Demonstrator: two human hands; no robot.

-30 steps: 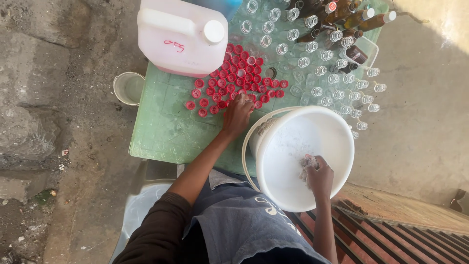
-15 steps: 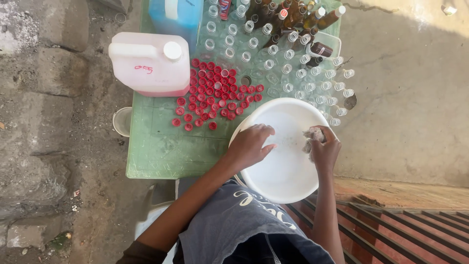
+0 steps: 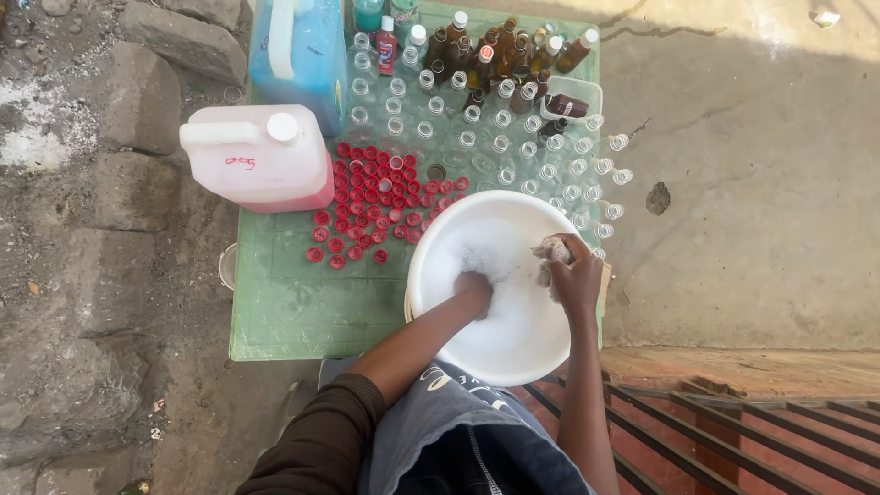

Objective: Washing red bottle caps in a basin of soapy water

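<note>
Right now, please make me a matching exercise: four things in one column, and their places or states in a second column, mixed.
Things:
1. left hand
2. right hand
3. red caps
4. pink jug

Places or states:
a. lying on its side on the table
b. spread loose beside the basin
c. down in the foamy water
d. holding a cloth at the rim

Pairs: 1-c, 2-d, 3-b, 4-a

glossy white plastic basin [image 3: 440,240], rough concrete floor [image 3: 770,202]

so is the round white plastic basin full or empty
Holding liquid: the round white plastic basin shows foamy white water, and the left hand dips into it. Depth cannot be told.
</note>
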